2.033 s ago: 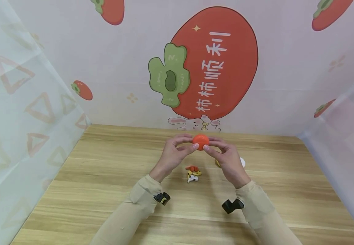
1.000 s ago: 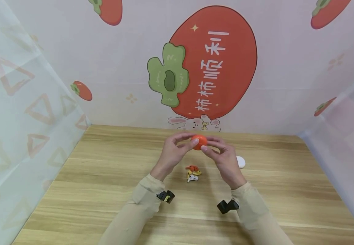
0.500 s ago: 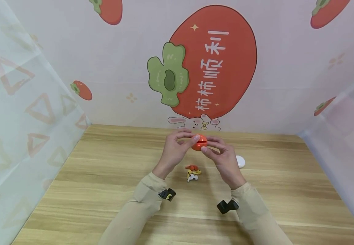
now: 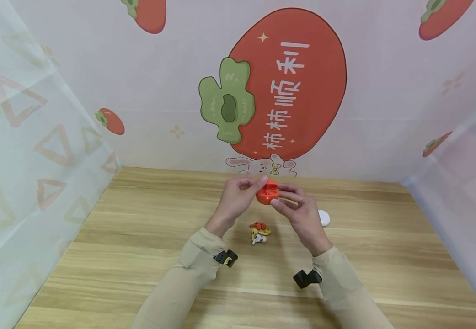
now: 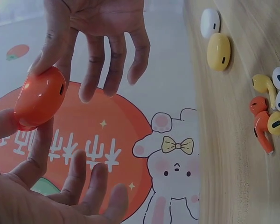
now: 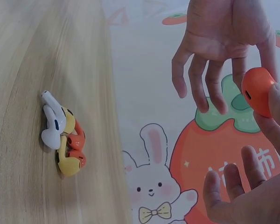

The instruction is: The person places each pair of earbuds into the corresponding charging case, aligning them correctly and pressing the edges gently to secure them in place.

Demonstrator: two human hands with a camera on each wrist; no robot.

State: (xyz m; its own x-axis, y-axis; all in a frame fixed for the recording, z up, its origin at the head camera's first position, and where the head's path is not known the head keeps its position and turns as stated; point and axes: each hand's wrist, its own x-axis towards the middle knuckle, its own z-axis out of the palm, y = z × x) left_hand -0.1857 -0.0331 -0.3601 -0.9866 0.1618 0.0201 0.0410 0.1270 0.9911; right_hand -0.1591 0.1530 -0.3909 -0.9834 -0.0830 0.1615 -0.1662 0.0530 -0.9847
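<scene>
An orange earbud charging case (image 4: 267, 197) is held up above the table between both hands, its hinged lid raised and the hollow inside showing in the head view. My left hand (image 4: 233, 197) has its thumb at the lid's edge and pinches the case's left side. From the other side my right hand (image 4: 302, 214) grips the lower body between thumb and forefinger, other fingers spread. Below, on the wood, lies a small pile of earbuds: orange ones (image 5: 260, 122), yellow ones (image 6: 69, 164) and white ones (image 4: 259, 239).
A white earbud case (image 4: 324, 218) lies on the table (image 4: 147, 256) past my right hand. Beside it is a yellow case (image 5: 219, 51), hidden behind that hand in the head view. A printed cloth backdrop (image 4: 163, 151) rises at the table's far edge, with cloth walls on both sides.
The orange case was closed one second ago, showed a narrow gap half a second ago, and now its lid stands up. My left thumb moved upward with the lid.
</scene>
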